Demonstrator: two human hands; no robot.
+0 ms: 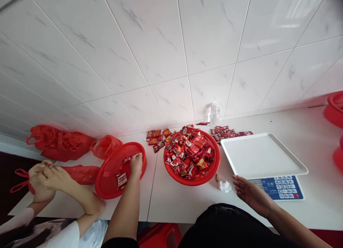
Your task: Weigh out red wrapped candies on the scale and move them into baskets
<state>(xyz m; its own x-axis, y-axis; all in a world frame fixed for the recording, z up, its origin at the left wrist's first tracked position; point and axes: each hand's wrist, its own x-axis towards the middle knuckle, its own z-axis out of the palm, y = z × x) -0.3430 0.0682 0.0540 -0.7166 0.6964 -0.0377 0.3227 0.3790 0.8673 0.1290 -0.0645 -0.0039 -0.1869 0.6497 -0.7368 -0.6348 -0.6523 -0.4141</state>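
Observation:
My left hand (137, 163) is inside the left red basket (105, 185), at its right side. Its fingers are curled, and what they hold, if anything, is hidden. A few snack packets (122, 180) lie in that basket beside the hand. My right hand (248, 191) has its fingers stretched out, with the tips by the front left corner of the white tray (264, 155). The tray sits tilted over a blue scale (286, 188) with a keypad. Between my hands stands another red basket (192, 182), heaped with small red packets (189, 153).
A co-worker's hands (49, 176) hold a red plastic bag (20, 180) at the left. More red bags (66, 144) line the wall. Loose packets (223, 132), a clear bottle (214, 115) and crumpled white paper (225, 186) lie on the table. Red baskets (336, 109) stand far right.

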